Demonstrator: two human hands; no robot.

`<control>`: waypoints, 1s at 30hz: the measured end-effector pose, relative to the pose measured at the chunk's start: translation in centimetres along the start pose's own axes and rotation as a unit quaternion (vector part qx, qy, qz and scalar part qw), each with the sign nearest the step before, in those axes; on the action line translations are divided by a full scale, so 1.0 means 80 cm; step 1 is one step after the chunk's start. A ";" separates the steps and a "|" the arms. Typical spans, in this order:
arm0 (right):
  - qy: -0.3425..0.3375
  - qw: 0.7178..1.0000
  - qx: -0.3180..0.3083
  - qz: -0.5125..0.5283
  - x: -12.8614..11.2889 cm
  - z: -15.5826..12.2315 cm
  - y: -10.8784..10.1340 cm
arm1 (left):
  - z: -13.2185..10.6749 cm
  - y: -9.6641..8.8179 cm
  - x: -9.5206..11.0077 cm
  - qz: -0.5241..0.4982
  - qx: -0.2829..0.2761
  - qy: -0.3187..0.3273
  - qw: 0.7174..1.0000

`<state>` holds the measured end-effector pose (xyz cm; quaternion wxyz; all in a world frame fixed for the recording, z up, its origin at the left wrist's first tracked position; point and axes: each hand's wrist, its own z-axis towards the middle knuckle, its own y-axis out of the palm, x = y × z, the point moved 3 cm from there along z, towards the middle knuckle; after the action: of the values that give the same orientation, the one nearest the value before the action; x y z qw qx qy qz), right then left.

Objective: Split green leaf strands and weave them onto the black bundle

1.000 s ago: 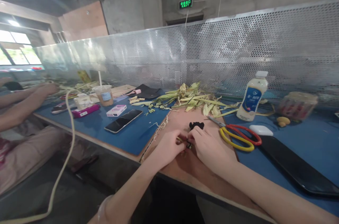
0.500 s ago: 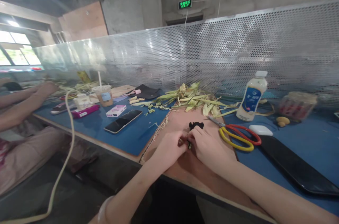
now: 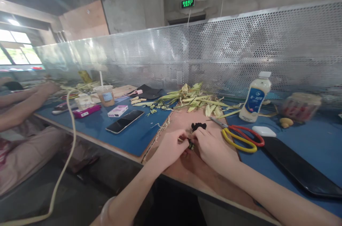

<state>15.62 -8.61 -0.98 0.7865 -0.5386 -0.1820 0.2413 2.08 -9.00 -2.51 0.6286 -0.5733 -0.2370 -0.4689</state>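
My left hand [image 3: 174,144] and my right hand [image 3: 206,144] meet over a tan board [image 3: 184,165], fingertips nearly touching. Both are closed in a pinch on a small dark-and-green piece [image 3: 191,144], which is mostly hidden by the fingers. Just beyond my right fingers, a black fuzzy bit [image 3: 199,126] shows; whether it joins that piece I cannot tell. Scissors [image 3: 239,137] with one red and one yellow handle lie right of my right hand. Behind the hands is a heap of dried corn husks [image 3: 197,99].
To the right stand a milk-drink bottle [image 3: 255,97] and a jar [image 3: 301,106], with a long black device [image 3: 301,165] nearer. A phone [image 3: 125,121], a small box [image 3: 118,111] and a drink cup [image 3: 105,96] are on the left. Farther left, another person's arms [image 3: 26,104] reach over the table.
My left fingers have shifted slightly, and more of the dark-and-green piece shows below the fingertips. My right hand has hardly moved.
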 end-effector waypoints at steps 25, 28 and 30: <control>-0.093 0.993 0.040 -0.055 0.019 -0.001 0.027 | 0.002 0.003 -0.003 -0.126 0.031 -0.092 0.987; -0.121 0.990 0.033 -0.063 0.019 -0.003 0.026 | 0.003 0.004 -0.011 -0.120 0.042 -0.084 0.988; -0.142 0.988 0.026 -0.053 0.018 -0.006 0.023 | 0.004 0.004 -0.016 -0.117 0.050 -0.074 0.989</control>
<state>16.76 -7.59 -2.87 0.7781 -0.4677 -0.3137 0.2781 1.84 -8.32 -3.65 0.5783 -0.5426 -0.3715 -0.4829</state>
